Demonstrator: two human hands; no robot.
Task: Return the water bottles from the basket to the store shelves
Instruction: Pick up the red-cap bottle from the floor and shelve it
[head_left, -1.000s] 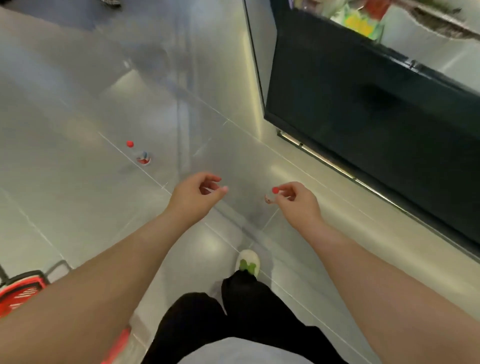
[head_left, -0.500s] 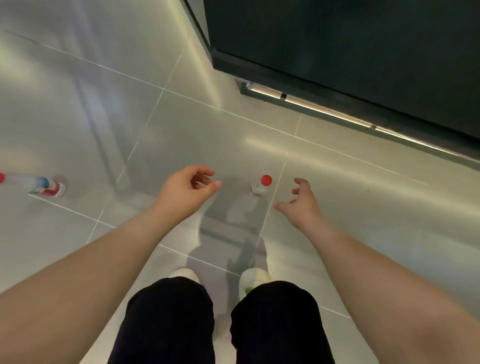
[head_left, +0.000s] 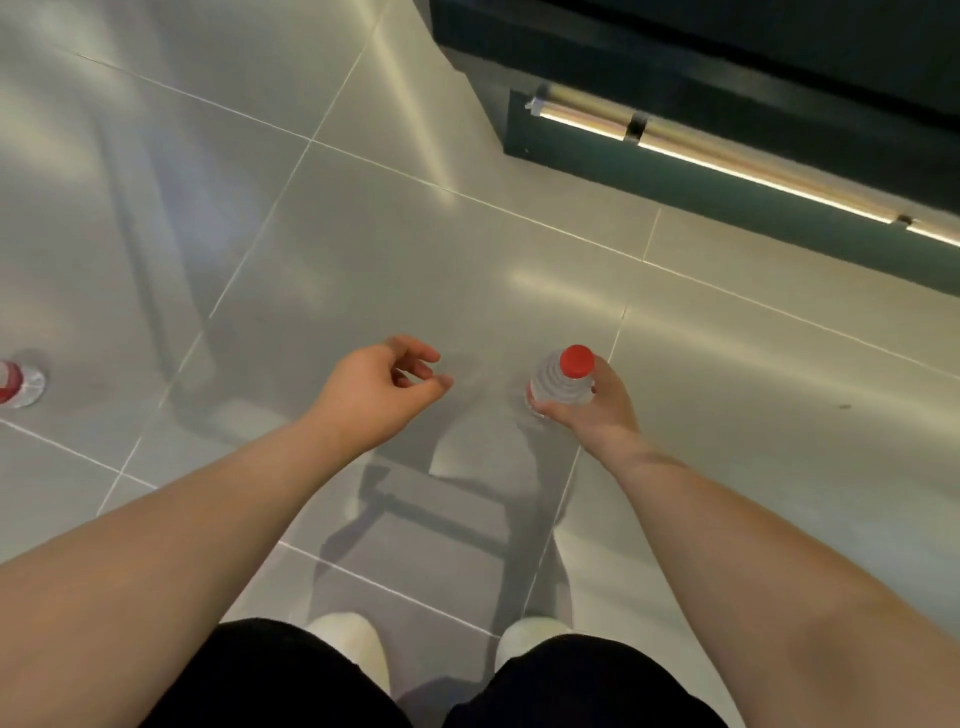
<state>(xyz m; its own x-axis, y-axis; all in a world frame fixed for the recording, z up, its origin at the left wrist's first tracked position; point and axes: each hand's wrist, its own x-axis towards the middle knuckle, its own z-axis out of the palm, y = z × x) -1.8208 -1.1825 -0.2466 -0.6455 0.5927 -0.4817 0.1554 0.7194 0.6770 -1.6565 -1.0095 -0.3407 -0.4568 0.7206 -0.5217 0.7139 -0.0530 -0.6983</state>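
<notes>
Right hand: my right hand (head_left: 597, 415) sits just right of centre, fingers wrapped round the shoulder of the red-capped bottle (head_left: 561, 387).
Bottle: it is clear, ribbed and upright, with the cap pointing at the camera. I cannot tell whether its base rests on the floor (head_left: 467, 260) or has cleared it.
Left hand: my left hand (head_left: 374, 389) is at centre frame, fingers loosely curled and holding nothing, near the bottle but apart from it.
Second bottle: the second bottle (head_left: 18, 382) is on the tiles at the left edge, half cut off by the frame and well apart from both hands.
Shelving: only the dark shelf base (head_left: 727, 208) and its light strip (head_left: 727, 156) show at upper right. The shelves themselves are out of view.
Step in hand: I judge this as securing the bottle to carry it up to the shelf.
Doing it well: I would settle the grip lower on the body, since the tapered shoulder could slip. Squeeze only lightly, because thin plastic probably dents, lift straight up, and keep the free hand ready under the base.
Risk: the tiles look glossy, so a dropped bottle would likely roll away.
</notes>
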